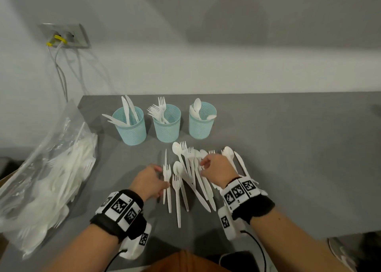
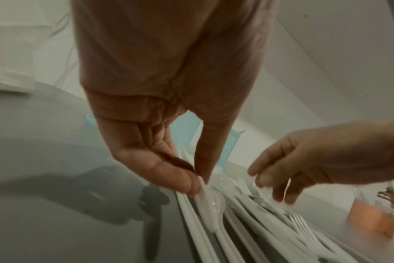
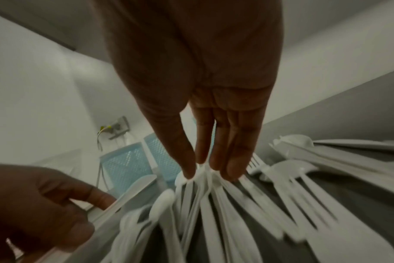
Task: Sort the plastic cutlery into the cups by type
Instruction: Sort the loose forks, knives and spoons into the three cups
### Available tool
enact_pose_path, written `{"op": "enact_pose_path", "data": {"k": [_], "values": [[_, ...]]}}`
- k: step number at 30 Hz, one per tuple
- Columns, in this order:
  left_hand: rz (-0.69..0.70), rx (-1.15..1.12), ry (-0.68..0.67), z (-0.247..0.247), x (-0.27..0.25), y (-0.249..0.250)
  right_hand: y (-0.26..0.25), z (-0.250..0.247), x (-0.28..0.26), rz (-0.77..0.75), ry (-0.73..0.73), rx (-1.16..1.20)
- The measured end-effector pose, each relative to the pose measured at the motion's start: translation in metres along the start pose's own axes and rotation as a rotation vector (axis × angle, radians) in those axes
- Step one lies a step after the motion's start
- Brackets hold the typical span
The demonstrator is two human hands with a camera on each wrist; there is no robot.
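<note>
The left hand (image 1: pixel 148 180) is pinching a white piece at the left edge of the loose cutlery pile (image 1: pixel 193 175), thumb and forefinger pressing together on it; from the head view it looks like the knife (image 1: pixel 165 168) lying beside a fork (image 1: pixel 168 186). The right hand (image 1: pixel 216 168) is pinching into the middle of the pile, fingertips (image 3: pixel 233 170) closing on a thin neck (which piece, I cannot tell through the blur). These pieces are probably light, stiff and slick, and likely to slide over one another, so the neck or mid-handle seems the best hold. Beyond the pile, three blue cups are standing: knife cup (image 1: pixel 132 127) at left, fork cup (image 1: pixel 167 125) directly beyond, spoon cup (image 1: pixel 201 122) just right. Far left of the pile, a clear bag (image 1: pixel 47 179) is holding more cutlery.
</note>
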State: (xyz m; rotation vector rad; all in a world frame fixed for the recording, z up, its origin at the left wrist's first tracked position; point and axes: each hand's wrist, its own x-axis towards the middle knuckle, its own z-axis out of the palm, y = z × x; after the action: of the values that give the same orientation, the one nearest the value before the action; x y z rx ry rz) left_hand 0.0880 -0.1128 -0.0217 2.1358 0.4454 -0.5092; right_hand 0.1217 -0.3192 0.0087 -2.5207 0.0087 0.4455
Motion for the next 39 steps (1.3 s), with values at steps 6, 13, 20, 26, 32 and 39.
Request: {"op": "enact_pose_path", "data": {"k": [6,13,20,26,32,39], "values": [[-0.078,0.011,-0.101,0.006,-0.019,-0.017,0.005,0.032,-0.020,0.004,-0.063,-0.220],[-0.007,0.195,-0.032,0.018,-0.028,0.000,-0.009,0.044,-0.025,-0.001,-0.070,-0.167],[0.036,0.228,0.015,-0.002,-0.020,-0.007,-0.022,0.053,-0.030,0.006,-0.108,0.034],[-0.022,0.342,0.020,-0.006,-0.018,-0.001,-0.033,0.054,-0.030,-0.031,-0.157,0.218],[-0.055,0.683,0.228,0.025,-0.020,0.009,-0.029,0.046,0.008,0.059,0.105,0.046],[-0.034,0.739,0.219,0.029,-0.011,0.018,-0.040,0.033,0.042,0.057,-0.035,-0.079]]}}
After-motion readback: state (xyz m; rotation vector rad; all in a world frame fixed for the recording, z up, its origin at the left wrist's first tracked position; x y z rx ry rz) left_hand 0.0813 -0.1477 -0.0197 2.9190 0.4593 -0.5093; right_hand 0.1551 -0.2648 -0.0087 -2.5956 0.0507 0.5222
